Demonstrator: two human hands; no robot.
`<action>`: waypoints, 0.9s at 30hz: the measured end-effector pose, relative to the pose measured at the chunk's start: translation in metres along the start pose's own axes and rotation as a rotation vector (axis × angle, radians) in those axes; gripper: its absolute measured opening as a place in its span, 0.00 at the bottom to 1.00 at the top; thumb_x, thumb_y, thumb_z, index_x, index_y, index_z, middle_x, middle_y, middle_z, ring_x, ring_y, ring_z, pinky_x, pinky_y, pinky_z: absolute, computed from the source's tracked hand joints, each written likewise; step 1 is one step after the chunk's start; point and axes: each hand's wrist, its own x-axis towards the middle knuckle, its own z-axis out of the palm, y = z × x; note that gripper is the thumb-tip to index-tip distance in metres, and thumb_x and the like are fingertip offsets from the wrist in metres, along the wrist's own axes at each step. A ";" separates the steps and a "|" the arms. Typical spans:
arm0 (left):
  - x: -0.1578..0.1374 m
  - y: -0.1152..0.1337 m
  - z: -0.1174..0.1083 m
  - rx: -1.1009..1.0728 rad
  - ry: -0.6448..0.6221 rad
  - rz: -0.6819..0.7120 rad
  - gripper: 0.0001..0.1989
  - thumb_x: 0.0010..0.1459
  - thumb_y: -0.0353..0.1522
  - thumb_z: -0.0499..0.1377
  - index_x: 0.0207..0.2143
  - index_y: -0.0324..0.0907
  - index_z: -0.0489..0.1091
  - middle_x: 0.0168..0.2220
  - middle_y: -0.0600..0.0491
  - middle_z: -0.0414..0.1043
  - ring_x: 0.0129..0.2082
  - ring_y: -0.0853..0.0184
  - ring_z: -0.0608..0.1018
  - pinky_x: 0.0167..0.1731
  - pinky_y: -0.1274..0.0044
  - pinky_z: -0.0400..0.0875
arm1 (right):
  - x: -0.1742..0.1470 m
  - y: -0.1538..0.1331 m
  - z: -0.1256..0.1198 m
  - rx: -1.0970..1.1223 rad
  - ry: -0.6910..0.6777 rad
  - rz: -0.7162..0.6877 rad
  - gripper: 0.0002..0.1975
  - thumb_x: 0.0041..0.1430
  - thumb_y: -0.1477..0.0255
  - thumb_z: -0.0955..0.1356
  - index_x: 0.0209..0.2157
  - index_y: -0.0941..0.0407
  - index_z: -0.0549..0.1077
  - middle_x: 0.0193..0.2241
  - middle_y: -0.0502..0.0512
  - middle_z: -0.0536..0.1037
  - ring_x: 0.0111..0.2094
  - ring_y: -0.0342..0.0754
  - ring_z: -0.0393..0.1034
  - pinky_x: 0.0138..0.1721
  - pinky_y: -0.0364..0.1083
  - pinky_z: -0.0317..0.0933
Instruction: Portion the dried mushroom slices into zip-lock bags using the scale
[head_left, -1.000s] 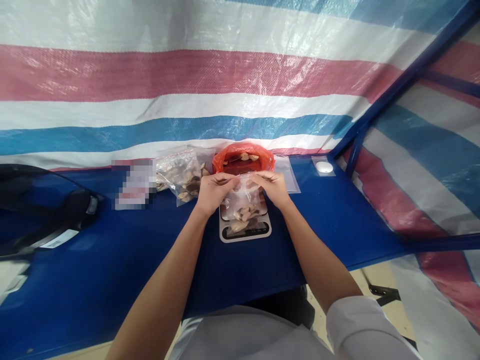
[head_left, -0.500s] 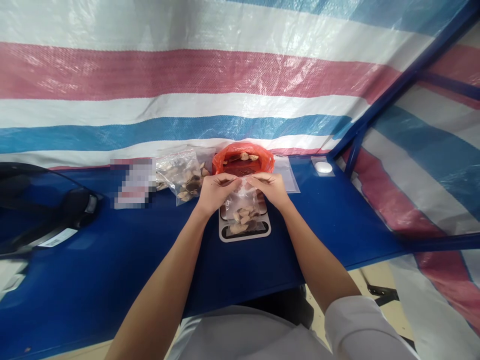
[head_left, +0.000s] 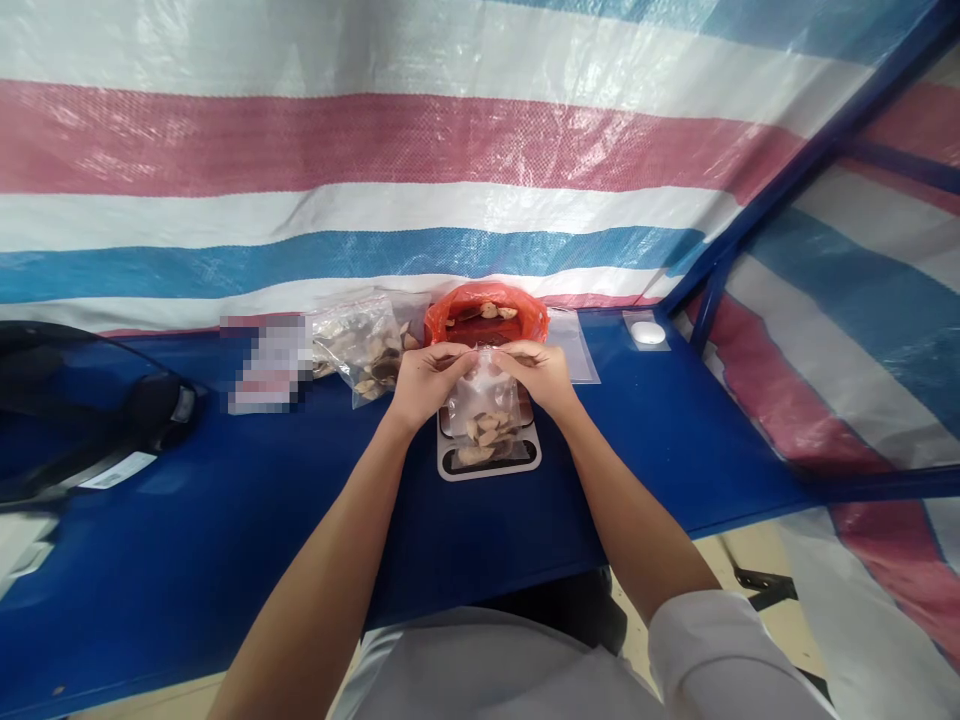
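A clear plastic zip bag [head_left: 480, 400] with several pale brown dried slices in its lower part hangs between my hands. My left hand [head_left: 430, 375] pinches its top edge on the left, and my right hand [head_left: 541, 375] pinches the same edge on the right. Below and partly behind the bag is a white kitchen scale [head_left: 531, 458] with a dark display strip; the bag covers much of it. Just beyond my fingers stands an open red plastic bag [head_left: 487, 292] with more pale pieces inside.
Filled clear bags [head_left: 367, 350] lie left of my hands, beside a blurred-out packet [head_left: 270, 365]. Flat clear bags [head_left: 586, 350] and a white round object [head_left: 647, 333] are to the right. Black headgear [head_left: 161, 415] sits far left on the blue table [head_left: 300, 520]. A striped tarp [head_left: 375, 150] rises behind.
My left hand has shifted slightly left along the bag's top edge, and the bag looks flatter and more spread. My right hand has stayed almost in place.
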 end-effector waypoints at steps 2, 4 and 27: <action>0.000 -0.001 0.000 -0.010 0.010 0.003 0.14 0.46 0.43 0.71 0.27 0.41 0.81 0.26 0.51 0.79 0.27 0.66 0.76 0.30 0.76 0.71 | 0.000 0.000 0.001 -0.012 0.001 -0.019 0.14 0.49 0.57 0.76 0.28 0.54 0.82 0.28 0.53 0.83 0.31 0.50 0.78 0.35 0.48 0.73; 0.000 -0.004 0.000 -0.031 0.021 -0.006 0.14 0.46 0.43 0.71 0.28 0.41 0.82 0.26 0.51 0.79 0.26 0.67 0.76 0.29 0.77 0.71 | 0.000 -0.001 0.000 -0.024 0.014 -0.023 0.13 0.51 0.57 0.75 0.26 0.54 0.81 0.26 0.52 0.83 0.29 0.49 0.77 0.34 0.48 0.73; 0.001 -0.011 -0.001 -0.210 0.090 -0.131 0.16 0.41 0.43 0.74 0.26 0.39 0.81 0.23 0.52 0.78 0.23 0.69 0.75 0.27 0.76 0.73 | 0.004 0.001 -0.002 0.065 0.041 0.029 0.15 0.49 0.57 0.76 0.27 0.55 0.81 0.25 0.52 0.82 0.27 0.48 0.77 0.32 0.46 0.72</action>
